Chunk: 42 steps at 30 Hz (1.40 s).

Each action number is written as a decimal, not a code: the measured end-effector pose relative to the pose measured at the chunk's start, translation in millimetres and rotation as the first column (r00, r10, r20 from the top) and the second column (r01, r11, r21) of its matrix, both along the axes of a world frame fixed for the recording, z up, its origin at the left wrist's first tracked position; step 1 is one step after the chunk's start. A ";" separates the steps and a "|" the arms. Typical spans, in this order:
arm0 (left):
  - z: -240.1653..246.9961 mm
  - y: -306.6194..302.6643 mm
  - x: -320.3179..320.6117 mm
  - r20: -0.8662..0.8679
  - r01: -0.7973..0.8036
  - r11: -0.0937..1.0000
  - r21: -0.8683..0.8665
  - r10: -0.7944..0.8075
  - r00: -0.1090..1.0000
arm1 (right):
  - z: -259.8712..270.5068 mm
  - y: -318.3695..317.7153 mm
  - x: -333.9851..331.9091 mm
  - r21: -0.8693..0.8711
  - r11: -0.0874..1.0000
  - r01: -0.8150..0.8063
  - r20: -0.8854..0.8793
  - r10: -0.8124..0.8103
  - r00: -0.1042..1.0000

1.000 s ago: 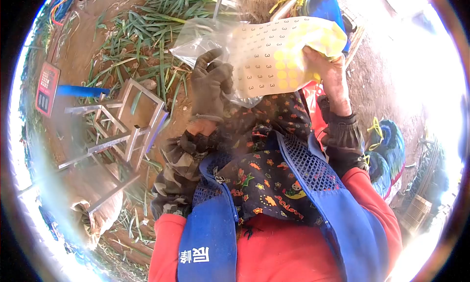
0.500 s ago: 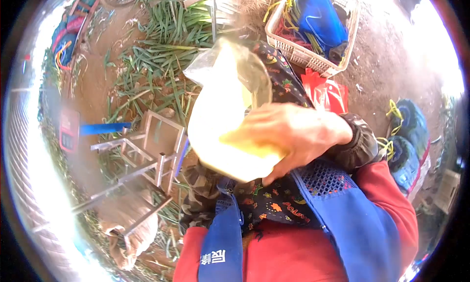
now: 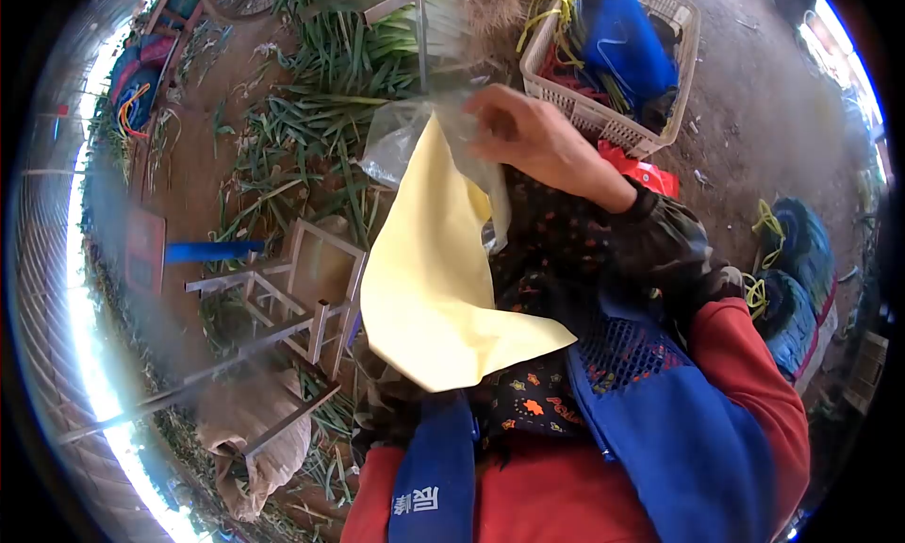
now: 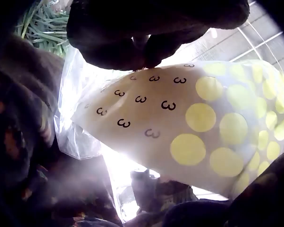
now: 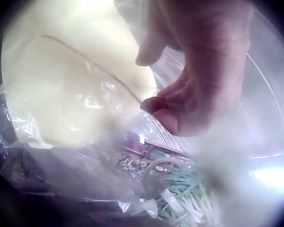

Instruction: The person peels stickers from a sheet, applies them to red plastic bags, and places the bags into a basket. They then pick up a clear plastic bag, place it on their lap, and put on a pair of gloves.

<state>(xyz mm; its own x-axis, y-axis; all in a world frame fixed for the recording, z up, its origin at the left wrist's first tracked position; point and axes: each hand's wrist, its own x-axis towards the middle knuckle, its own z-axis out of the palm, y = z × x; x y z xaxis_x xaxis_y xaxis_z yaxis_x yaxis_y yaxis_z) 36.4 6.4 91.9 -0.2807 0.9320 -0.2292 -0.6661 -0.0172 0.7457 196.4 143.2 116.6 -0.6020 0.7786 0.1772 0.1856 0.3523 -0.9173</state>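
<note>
A pale yellow sheet (image 3: 429,260) hangs curved over the lap in the head view, its plain back showing. Its other face, in the left wrist view, is a sticker sheet (image 4: 146,120) with black "3" marks and round yellow spots. My dark-gloved left hand (image 4: 151,33) pinches its edge; in the head view the sheet hides that hand. A clear plastic bag (image 3: 391,147) lies around the sheet's far end. My bare right hand (image 3: 551,147) is beside the bag's mouth. Its fingertips (image 5: 163,118) curl onto the bag's edge in the right wrist view, with the thumb a little apart.
A white basket (image 3: 603,123) with a blue bundle and yellow ties stands at the far right. Green leafy stalks (image 3: 330,119) cover the ground ahead. A metal frame (image 3: 311,288) stands left; a red bag (image 3: 646,173) lies near the basket.
The sheet has turned its printed face away from the head camera and its near end now hangs loose. My right hand has let go of the sheet and moved forward to the bag's mouth.
</note>
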 end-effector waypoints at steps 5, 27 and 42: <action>-1.0 -2.6 -6.4 -0.023 0.012 1.000 -0.003 -0.013 1.000 | -20.7 21.5 -26.2 0.229 0.965 0.126 0.007 -0.131 0.991; 19.1 5.9 -28.6 -0.862 -0.204 0.963 0.177 0.252 0.440 | -9.8 17.2 -33.3 0.118 0.990 0.074 0.082 -0.083 0.993; 57.9 52.5 -32.6 -0.972 0.701 0.706 0.097 0.217 -0.085 | -3.1 14.5 -19.4 0.215 0.975 -0.052 0.150 0.020 0.988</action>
<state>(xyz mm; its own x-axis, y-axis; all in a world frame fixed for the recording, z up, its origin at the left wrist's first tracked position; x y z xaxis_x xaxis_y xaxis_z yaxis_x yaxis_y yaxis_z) 3.8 58.8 149.8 0.5151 0.7518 0.4117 0.5724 -0.6592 0.4876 177.0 157.7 113.5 -0.6609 0.7082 0.2481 0.2954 0.5495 -0.7816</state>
